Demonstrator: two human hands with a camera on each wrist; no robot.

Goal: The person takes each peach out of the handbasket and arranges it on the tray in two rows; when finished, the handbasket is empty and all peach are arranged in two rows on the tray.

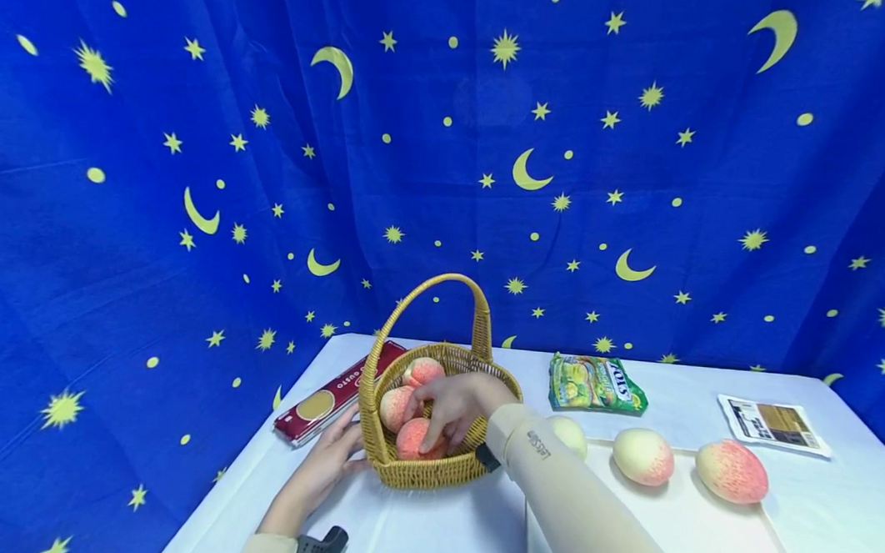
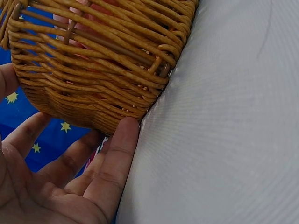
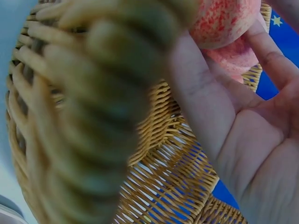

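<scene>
A wicker basket (image 1: 432, 476) with a tall arched handle stands on the table and contains several pink peaches. My right hand (image 1: 460, 398) reaches in over its right side and grips the front peach (image 1: 410, 438). Two more peaches lie behind it, one in the middle (image 1: 394, 408) and one at the back (image 1: 424, 370). In the right wrist view, the fingers curve around a speckled peach (image 3: 224, 23) while the blurred basket rim covers much of the left side. My left hand (image 1: 328, 454) rests its extended fingertips against the basket's left side, low near the table.
A dark red packet (image 1: 323, 404) lies left of the basket, partly behind it. On the right, a white tray (image 1: 721, 546) bears three pale peaches, including a middle one (image 1: 642, 456) and a pinker one (image 1: 733, 471). A green snack bag (image 1: 594, 385) and a white-and-brown packet (image 1: 774, 423) lie behind.
</scene>
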